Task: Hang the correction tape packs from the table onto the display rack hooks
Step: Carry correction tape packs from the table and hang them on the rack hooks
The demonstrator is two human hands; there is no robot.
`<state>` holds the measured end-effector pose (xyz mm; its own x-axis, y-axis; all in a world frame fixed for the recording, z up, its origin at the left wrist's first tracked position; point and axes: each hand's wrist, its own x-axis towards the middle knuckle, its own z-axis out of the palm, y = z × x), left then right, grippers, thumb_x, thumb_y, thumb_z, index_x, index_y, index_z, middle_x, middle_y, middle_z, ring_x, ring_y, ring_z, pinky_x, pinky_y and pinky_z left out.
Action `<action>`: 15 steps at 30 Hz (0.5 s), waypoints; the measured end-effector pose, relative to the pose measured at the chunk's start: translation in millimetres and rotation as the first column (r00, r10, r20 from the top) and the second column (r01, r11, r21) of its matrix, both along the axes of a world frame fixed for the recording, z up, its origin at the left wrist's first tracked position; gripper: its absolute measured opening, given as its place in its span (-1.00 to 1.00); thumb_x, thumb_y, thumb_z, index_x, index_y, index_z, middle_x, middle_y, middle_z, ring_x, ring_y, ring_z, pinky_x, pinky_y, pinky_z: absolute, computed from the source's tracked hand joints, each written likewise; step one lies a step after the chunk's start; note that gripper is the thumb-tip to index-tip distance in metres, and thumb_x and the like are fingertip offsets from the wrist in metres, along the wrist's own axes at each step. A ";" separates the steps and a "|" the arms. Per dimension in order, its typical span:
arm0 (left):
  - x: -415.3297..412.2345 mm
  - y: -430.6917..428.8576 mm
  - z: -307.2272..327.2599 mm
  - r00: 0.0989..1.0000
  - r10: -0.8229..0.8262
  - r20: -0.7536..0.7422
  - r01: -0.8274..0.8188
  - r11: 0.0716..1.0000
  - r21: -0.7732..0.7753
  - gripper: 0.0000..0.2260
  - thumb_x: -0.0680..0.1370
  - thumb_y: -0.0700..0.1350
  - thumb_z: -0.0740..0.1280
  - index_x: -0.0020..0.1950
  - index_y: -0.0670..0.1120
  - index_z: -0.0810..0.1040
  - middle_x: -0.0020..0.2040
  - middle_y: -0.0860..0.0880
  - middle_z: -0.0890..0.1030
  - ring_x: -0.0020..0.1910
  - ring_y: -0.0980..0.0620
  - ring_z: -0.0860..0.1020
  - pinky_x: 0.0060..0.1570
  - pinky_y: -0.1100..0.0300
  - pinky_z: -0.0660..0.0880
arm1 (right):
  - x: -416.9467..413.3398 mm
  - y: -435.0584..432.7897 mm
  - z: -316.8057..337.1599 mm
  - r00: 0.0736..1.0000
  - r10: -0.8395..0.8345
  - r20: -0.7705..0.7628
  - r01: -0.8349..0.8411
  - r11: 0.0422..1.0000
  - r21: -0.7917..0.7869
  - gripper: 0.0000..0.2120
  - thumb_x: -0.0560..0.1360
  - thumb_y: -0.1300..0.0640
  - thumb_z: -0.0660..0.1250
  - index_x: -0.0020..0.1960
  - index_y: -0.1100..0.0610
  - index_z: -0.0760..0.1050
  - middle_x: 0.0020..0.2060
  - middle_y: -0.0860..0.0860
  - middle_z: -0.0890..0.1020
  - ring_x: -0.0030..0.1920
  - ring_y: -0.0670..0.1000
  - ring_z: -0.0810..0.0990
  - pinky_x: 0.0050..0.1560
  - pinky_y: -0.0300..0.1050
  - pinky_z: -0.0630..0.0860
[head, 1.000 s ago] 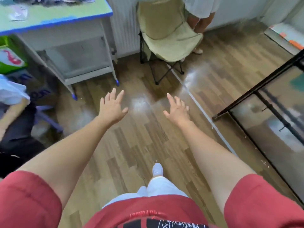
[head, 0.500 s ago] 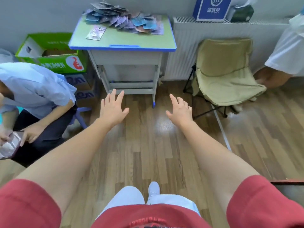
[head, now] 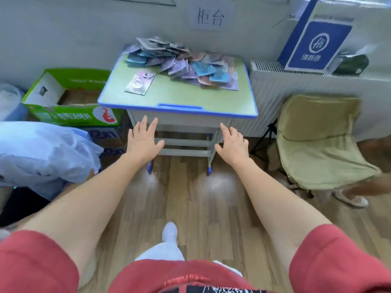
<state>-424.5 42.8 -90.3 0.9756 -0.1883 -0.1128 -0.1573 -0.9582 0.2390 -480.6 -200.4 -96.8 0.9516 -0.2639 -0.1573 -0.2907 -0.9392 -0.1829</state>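
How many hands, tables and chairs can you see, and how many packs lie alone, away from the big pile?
Hands: 2, the left hand and the right hand
Tables: 1, the table
Chairs: 1, the chair
Packs lying alone: 1, the lone pack
Total: 5

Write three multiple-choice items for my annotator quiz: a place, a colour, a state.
1. Where does the lone pack lie? A) on the table, left of the pile B) on the chair C) on the floor
2. The table's rim is: A) red B) blue C) black
3. The left hand and right hand: A) both open, empty B) both gripping packs C) both fists
Answers: 1 A, it lies apart on the tabletop's left; 2 B, a blue band edges the green top; 3 A, fingers spread, nothing held.
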 end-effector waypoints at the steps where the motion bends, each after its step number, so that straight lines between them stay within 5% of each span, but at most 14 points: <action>1: 21.7 1.8 2.7 1.000 -0.006 -0.001 0.006 1.000 0.009 -0.37 0.62 0.06 0.19 0.58 0.01 -0.07 0.58 -0.12 -0.10 0.55 -0.13 -0.05 0.50 -0.04 -0.07 | 20.5 0.6 3.8 1.000 -0.007 0.003 0.007 1.000 0.000 -0.34 0.59 -0.05 0.18 0.57 0.00 -0.08 0.51 0.14 0.14 0.47 0.17 0.17 0.38 0.10 0.18; 15: 238.2 -10.3 -14.5 0.999 0.008 -0.044 -0.003 0.995 0.102 -0.37 0.61 0.06 0.20 0.58 -0.01 -0.06 0.58 -0.15 -0.06 0.54 -0.17 -0.01 0.48 -0.06 -0.01 | 240.8 -25.6 -2.8 1.000 -0.024 0.001 0.024 1.000 0.006 -0.34 0.57 -0.02 0.21 0.56 0.02 -0.02 0.50 0.17 0.15 0.45 0.18 0.19 0.36 0.10 0.20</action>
<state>-186.4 32.4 -104.8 0.9702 -0.1683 -0.1744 -0.1434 -0.9787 0.1468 -239.8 -225.9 -99.5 0.9453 -0.2854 -0.1581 -0.3125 -0.9310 -0.1884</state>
